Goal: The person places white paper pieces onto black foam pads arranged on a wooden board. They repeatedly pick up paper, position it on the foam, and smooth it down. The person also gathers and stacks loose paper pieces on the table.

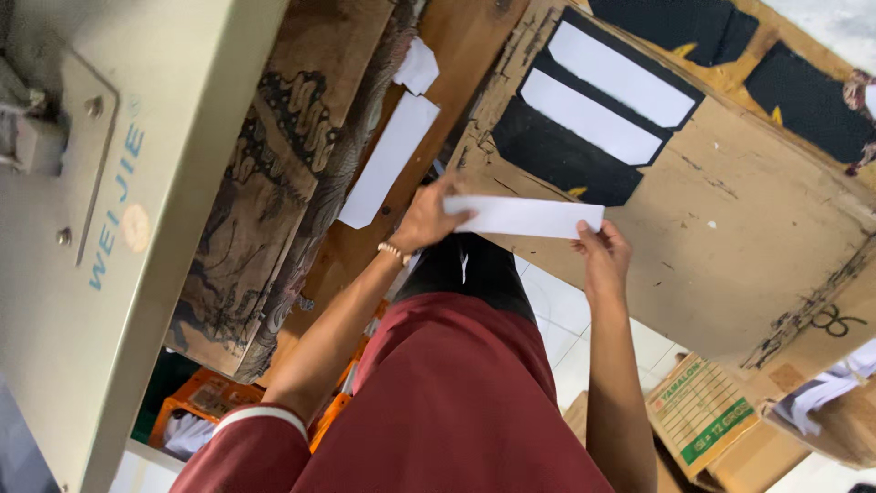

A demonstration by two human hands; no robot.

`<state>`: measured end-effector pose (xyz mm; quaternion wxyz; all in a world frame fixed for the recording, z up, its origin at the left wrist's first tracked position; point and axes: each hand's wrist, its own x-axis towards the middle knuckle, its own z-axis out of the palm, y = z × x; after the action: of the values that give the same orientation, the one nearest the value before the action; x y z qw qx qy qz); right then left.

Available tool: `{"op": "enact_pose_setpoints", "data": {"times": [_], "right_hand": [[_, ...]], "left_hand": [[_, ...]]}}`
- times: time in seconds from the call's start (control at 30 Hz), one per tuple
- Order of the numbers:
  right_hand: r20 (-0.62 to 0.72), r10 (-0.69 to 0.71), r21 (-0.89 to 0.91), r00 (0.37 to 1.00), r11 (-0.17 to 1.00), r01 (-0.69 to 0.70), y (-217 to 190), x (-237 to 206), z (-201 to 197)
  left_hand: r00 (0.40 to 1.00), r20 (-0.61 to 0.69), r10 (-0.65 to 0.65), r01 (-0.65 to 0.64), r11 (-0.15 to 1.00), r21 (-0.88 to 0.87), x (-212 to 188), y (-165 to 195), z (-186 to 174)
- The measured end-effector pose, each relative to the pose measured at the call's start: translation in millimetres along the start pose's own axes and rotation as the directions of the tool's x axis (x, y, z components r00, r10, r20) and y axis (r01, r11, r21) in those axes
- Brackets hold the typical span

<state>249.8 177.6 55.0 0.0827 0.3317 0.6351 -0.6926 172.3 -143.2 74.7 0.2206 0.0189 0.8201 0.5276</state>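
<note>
Fingers of both hands were clamped on a white strip (pixel 525 217), left hand (pixel 427 217) and right hand (pixel 602 256) at its ends, above the cardboard board (pixel 730 228); laying it beside the other strips (pixel 607 100) seemingly needed alignment.

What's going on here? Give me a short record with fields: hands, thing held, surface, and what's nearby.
Left hand: grips one end of the white strip
Right hand: pinches the other end
Thing held: a long white strip, held level between both hands
Surface: worn cardboard board bearing black pieces and white strips
Nearby: patterned brown cloth, beige machine, another white strip on wood
</note>
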Motion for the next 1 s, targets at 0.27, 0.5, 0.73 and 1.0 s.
{"op": "enact_pose_setpoints", "data": {"times": [0.27,0.5,0.73,1.0], "right_hand": [[-0.186,0.027,-0.022,0.982,0.999,-0.031,16.4,31.3,-46.4],[-0.273,-0.049,-0.099,0.961,0.995,0.023,34.1,71.8,-54.9],[-0.219,-0.032,-0.197,0.975,0.980,-0.011,36.7,92.6,-69.3],[-0.189,0.037,-0.231,0.981,0.970,-0.081,29.0,105.1,-67.5]], "left_hand": [[0.987,-0.112,-0.116,0.100,0.985,-0.138,100.3,7.0,50.5],[0.961,-0.194,-0.198,0.192,0.980,-0.051,138.0,3.0,73.8],[0.943,-0.247,-0.223,0.214,0.975,-0.062,146.0,-5.3,81.6],[0.932,-0.301,-0.201,0.194,0.980,-0.052,153.5,-16.6,85.2]]}}
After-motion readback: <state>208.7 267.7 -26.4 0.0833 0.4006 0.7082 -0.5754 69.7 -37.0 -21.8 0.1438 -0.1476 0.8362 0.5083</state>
